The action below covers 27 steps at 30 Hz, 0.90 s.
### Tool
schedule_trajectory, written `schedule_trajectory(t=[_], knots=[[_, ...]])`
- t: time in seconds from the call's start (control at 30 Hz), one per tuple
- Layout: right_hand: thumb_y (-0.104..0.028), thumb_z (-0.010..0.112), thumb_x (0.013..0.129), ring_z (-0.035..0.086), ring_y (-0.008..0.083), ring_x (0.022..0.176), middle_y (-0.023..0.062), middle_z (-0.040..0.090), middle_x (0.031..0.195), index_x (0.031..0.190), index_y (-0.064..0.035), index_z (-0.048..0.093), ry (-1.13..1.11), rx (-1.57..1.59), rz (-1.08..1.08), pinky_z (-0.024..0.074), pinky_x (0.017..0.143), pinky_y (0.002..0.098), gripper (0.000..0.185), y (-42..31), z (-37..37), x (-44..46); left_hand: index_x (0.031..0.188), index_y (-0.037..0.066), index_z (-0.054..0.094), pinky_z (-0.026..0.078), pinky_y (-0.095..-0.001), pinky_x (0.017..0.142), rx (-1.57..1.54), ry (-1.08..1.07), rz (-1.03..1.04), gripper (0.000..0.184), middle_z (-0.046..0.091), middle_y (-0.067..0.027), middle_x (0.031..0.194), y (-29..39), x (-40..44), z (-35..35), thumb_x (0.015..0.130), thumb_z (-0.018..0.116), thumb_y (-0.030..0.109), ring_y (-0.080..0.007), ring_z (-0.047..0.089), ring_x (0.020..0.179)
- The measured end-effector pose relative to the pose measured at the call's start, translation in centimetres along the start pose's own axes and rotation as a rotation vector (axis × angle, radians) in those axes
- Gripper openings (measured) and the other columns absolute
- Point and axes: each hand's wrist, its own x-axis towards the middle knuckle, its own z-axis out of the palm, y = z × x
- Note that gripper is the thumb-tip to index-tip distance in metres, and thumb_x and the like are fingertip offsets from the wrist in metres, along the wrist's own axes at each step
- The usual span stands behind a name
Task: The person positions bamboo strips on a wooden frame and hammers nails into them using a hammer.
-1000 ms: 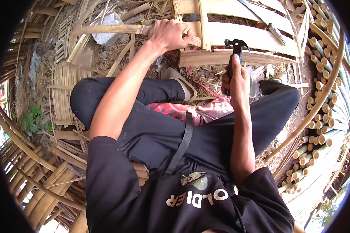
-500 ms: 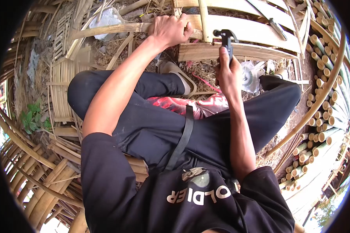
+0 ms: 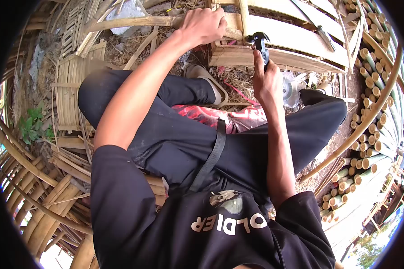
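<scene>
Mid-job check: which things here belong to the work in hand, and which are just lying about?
In use, by the look of it:
hammer, in the right hand
bamboo strip, the left hand closed over it
slatted frame, close by the hammer

Apparently just lying about:
dark-handled tool, on the frame's slats
pale stone
clear plastic bag
stacked bamboo poles

black claw hammer (image 3: 261, 46), head just beside a pale slatted frame (image 3: 296, 36); tan strip (image 3: 134, 21), long, crosswise, one end at the frame
</scene>
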Motion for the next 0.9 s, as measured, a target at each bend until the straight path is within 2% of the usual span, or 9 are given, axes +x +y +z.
schedule_trajectory(t=[0.17,0.33,0.53,0.6,0.67,0.77,0.8,0.87,0.9], knots=[[-0.037,0.050,0.104,0.060,0.0533,0.074,0.0341,0.059,0.071,0.089,0.0087,0.061,0.017,-0.005,-0.052,0.0460,0.065,0.0566,0.049,0.9,0.4,0.1,0.065,0.008,0.063,0.053,-0.0477,0.065,-0.011,-0.221,-0.286,0.059,0.049,-0.0038,0.048,-2.3,-0.2,-2.4,0.104,0.036,0.042,-0.0203,0.054,0.047],[-0.052,0.049,0.102,0.070,0.0439,0.074,0.0323,0.067,0.077,0.087,0.0104,0.067,-0.113,-0.155,0.193,0.0523,0.069,0.0516,0.066,-1.5,-1.8,1.3,0.066,0.004,0.067,0.054,-0.0550,0.070,0.086,-0.077,-0.191,0.061,0.071,-0.0216,0.075,-1.9,-0.6,-1.7,0.103,0.037,0.042,-0.0380,0.070,0.068],[-0.041,0.045,0.107,0.046,0.0103,0.044,-0.0029,0.047,0.053,0.067,-0.0080,0.050,0.343,0.529,-0.127,0.0356,0.041,0.0301,0.051,-4.5,-4.0,-1.2,0.074,0.001,0.066,0.049,-0.0547,0.072,0.159,0.108,0.003,0.053,0.068,-0.0226,0.077,-3.5,-1.2,0.6,0.102,0.042,0.040,-0.0375,0.066,0.074],[-0.040,0.044,0.106,0.057,0.0225,0.053,0.0086,0.053,0.055,0.083,-0.0021,0.063,0.337,-0.267,-0.566,0.0443,0.051,0.0393,0.048,-0.6,0.4,0.1,0.085,0.002,0.066,0.045,-0.0577,0.081,0.203,0.101,0.066,0.044,0.068,-0.0213,0.086,-3.5,-1.5,0.7,0.100,0.044,0.037,-0.0387,0.065,0.085],[-0.049,0.044,0.103,0.066,0.0354,0.071,0.0213,0.059,0.062,0.097,0.0019,0.070,-0.101,-0.280,0.045,0.0486,0.065,0.0454,0.058,-0.4,-0.5,-0.2,0.085,0.003,0.066,0.046,-0.0578,0.081,0.158,0.091,-0.071,0.043,0.068,-0.0211,0.084,-3.1,-0.7,0.9,0.098,0.045,0.038,-0.0405,0.065,0.085],[-0.054,0.042,0.103,0.058,0.0185,0.048,0.0097,0.057,0.051,0.070,-0.0023,0.061,0.110,0.166,0.092,0.0443,0.050,0.0352,0.064,-5.5,-4.2,-1.5,0.085,0.005,0.066,0.046,-0.0577,0.080,0.086,-0.044,-0.137,0.040,0.067,-0.0214,0.085,-3.1,-1.4,1.8,0.097,0.047,0.038,-0.0407,0.064,0.085],[-0.052,0.040,0.105,0.051,0.0114,0.039,0.0039,0.053,0.046,0.064,-0.0044,0.055,0.261,0.411,-0.050,0.0393,0.044,0.0307,0.064,-6.5,-4.2,-1.5,0.082,0.005,0.066,0.046,-0.0564,0.080,0.131,0.262,-0.015,0.041,0.068,-0.0212,0.086,-3.9,-2.0,3.5,0.098,0.048,0.038,-0.0403,0.064,0.086],[-0.045,0.039,0.106,0.060,0.0235,0.054,0.0136,0.058,0.055,0.078,0.0012,0.063,0.311,0.053,-0.420,0.0463,0.056,0.0409,0.059,-1.4,-1.5,-0.5,0.076,0.005,0.066,0.047,-0.0562,0.080,0.135,0.286,-0.008,0.045,0.068,-0.0207,0.084,-4.1,-0.8,2.6,0.098,0.048,0.039,-0.0403,0.065,0.085],[-0.045,0.040,0.106,0.062,0.0292,0.062,0.0173,0.059,0.060,0.086,0.0033,0.065,0.142,-0.035,-0.217,0.0467,0.063,0.0459,0.058,-1.1,-0.3,-0.2,0.075,0.004,0.067,0.048,-0.0564,0.080,0.170,0.383,0.062,0.047,0.069,-0.0209,0.085,-3.8,-1.2,1.8,0.098,0.047,0.039,-0.0407,0.065,0.085]])
